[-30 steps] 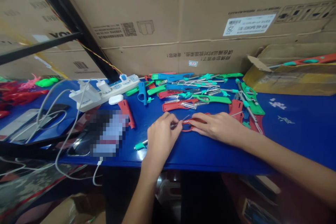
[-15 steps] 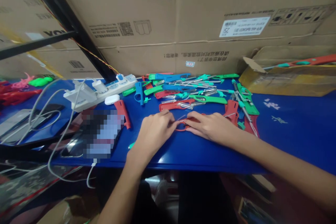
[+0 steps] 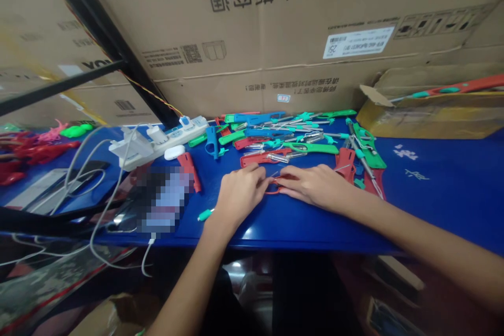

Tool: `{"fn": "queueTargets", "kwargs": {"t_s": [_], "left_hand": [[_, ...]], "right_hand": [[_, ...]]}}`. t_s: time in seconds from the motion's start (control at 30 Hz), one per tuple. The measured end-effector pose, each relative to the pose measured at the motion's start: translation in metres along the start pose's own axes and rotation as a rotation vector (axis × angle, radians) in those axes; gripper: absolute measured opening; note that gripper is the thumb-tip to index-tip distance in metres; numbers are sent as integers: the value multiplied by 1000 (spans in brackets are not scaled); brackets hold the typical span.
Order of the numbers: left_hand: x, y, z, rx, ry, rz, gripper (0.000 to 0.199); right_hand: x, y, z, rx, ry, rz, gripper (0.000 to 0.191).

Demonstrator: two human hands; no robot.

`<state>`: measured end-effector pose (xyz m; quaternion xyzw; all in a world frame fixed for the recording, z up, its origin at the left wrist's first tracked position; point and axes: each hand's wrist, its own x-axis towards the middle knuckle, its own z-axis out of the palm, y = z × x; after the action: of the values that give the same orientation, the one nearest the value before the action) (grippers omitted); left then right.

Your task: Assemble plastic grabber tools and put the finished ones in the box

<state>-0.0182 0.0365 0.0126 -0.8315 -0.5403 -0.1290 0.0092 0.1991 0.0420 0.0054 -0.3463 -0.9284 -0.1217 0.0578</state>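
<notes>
Between both hands, low over the blue table, is a red plastic lighter casing [image 3: 272, 190] with a ring-shaped trigger guard; most of it is hidden by fingers. My left hand [image 3: 243, 190] has its thumb and fingers pinched at the casing's left end, beside a thin wire or rod. With fingers closed over the top, my right hand [image 3: 311, 185] grips the casing from the right. A small teal-tipped part [image 3: 205, 214] lies by my left wrist. Just beyond the hands is a pile of long-nosed lighter parts, including a red casing [image 3: 255, 158] and a green casing [image 3: 315, 148].
A white power strip [image 3: 169, 142] with plugs and cables stands left, near a blurred-out phone [image 3: 165, 202] and a loose red casing [image 3: 190, 170]. An open cardboard box [image 3: 433, 121] sits back right. Large cartons [image 3: 252, 26] wall off the back. The table's front edge [image 3: 299, 245] runs below my forearms.
The camera view has shifted slightly, so the things at the left appear further right. Both hands stay at the red lighter casing with little movement, and more of the teal-tipped part shows.
</notes>
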Motion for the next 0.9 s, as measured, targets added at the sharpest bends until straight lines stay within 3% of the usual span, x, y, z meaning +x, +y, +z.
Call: {"fn": "queueTargets", "kwargs": {"t_s": [0.53,0.7,0.9], "left_hand": [[-8,0,-1,-175,-16,-83,17],[-3,-6,-7,-310,-116,-218,22],[5,-16,-10,-440,-236,-209,22]], "right_hand": [[-1,7,-3,266,18,51,36],[-1,6,-1,221,18,19,36],[-3,3,0,29,-51,-28,42]]}}
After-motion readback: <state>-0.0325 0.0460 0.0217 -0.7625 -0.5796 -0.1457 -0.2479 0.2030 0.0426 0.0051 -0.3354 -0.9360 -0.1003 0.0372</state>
